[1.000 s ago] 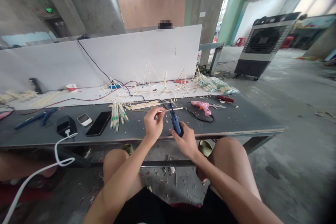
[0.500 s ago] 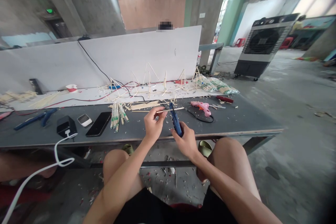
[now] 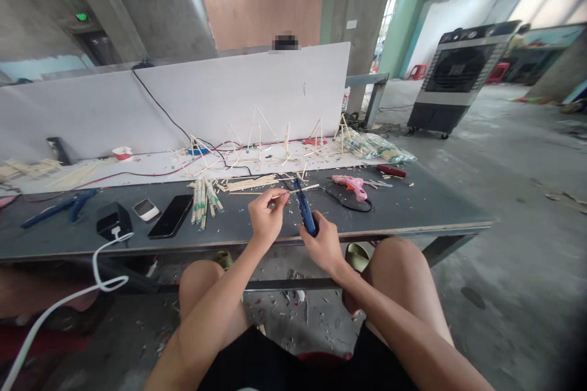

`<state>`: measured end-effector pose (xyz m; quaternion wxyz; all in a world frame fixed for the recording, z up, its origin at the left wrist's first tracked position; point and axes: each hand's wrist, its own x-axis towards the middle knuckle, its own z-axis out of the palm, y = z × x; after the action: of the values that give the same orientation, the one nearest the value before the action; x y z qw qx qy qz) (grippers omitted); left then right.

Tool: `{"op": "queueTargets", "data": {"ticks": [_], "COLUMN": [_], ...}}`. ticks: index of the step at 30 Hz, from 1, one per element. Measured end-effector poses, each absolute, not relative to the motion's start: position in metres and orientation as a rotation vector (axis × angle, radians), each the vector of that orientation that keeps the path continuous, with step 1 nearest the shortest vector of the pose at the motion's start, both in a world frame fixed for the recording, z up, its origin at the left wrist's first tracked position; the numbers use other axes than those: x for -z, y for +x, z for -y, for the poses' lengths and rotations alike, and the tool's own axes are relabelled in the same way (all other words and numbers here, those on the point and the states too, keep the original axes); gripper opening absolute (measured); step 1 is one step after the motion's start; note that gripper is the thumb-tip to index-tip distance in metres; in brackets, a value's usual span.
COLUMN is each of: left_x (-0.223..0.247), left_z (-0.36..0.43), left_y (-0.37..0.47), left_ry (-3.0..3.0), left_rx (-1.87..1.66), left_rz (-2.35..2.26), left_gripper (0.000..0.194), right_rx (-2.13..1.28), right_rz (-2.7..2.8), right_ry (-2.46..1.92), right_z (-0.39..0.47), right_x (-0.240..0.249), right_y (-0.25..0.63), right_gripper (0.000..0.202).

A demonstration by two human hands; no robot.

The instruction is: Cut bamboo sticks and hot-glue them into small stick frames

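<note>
My left hand (image 3: 266, 215) pinches a thin wooden stick (image 3: 312, 187) near one end, over the front of the dark table. My right hand (image 3: 323, 245) is wrapped round the handles of a blue cutter (image 3: 306, 215), whose head points up and away from me. The stick lies across the cutter's head, and its far end sticks out to the right. Behind my left hand lies a pile of loose sticks (image 3: 251, 183). Wrapped bundles of sticks (image 3: 200, 203) rest to its left. On the right is a pink glue gun (image 3: 351, 186) with a black cord.
Several stick frames (image 3: 260, 140) stand on a white board along the back. Bagged sticks (image 3: 378, 148) and a red-handled tool (image 3: 391, 171) lie at right. To the left are a black phone (image 3: 171, 216), a white device (image 3: 146, 209), a black charger (image 3: 112, 220) and another blue tool (image 3: 59, 208).
The whole view has shifted slightly. Both hands keep the same grip, with the stick still across the cutter's head.
</note>
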<state>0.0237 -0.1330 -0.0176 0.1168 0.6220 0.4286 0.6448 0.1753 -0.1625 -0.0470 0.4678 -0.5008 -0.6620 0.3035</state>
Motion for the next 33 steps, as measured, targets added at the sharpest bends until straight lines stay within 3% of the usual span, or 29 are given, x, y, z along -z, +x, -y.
{"op": "queueTargets", "data": {"ticks": [7, 20, 33], "left_x": [0.018, 0.006, -0.003], "left_z": [0.132, 0.134, 0.143], "left_y": [0.021, 0.018, 0.022], "left_ry": [1.820, 2.606, 2.634], "left_rx": [-1.877, -1.865, -1.828], "left_rz": [-1.253, -1.350, -1.284], "left_gripper": [0.024, 0.021, 0.021], "right_rx": [-0.720, -0.744, -0.791], "right_rz": [1.641, 1.676, 1.646], "right_ry": [-1.230, -1.158, -1.120], "right_z": [0.161, 0.170, 0.174], "right_x": [0.048, 0.043, 0.043], "right_y": [0.176, 0.174, 0.176], "right_gripper": [0.013, 0.014, 0.020]}}
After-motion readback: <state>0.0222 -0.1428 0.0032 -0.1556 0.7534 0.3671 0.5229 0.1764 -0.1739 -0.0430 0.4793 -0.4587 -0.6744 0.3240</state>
